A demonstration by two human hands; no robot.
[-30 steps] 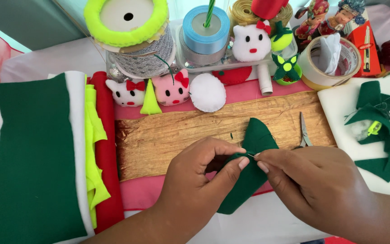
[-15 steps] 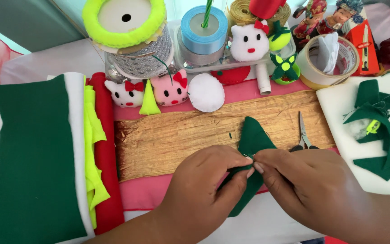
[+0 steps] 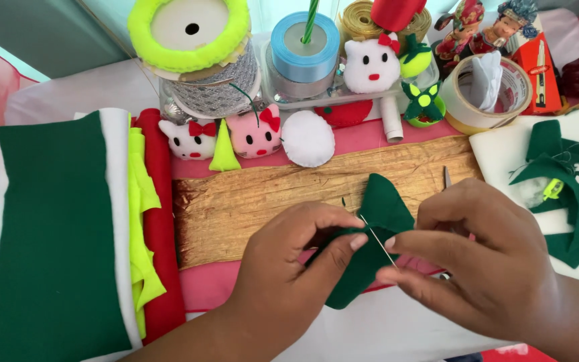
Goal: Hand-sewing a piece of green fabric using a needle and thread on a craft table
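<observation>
At the far left lies a stack of felt sheets [image 3: 55,234], dark green on top with white, neon yellow and red edges showing beside it. Next to the stack, a wooden board [image 3: 249,201] lies on a pink cloth, and behind it stand a white cat toy [image 3: 187,139], a pink cat toy [image 3: 254,133] and a white oval pad [image 3: 308,137]. Over the front part of the board, the left hand [image 3: 289,268] pinches the dark green felt piece [image 3: 376,228], with thumb and fingers closed on its left edge. A thin needle [image 3: 378,238] crosses the felt piece in a slant. The right hand [image 3: 484,261] has its fingertips pressed together on the lower end of the needle, touching the felt. More to the right, green felt scraps [image 3: 571,194] lie on a white sheet, and a roll of tape [image 3: 487,94] stands behind.
</observation>
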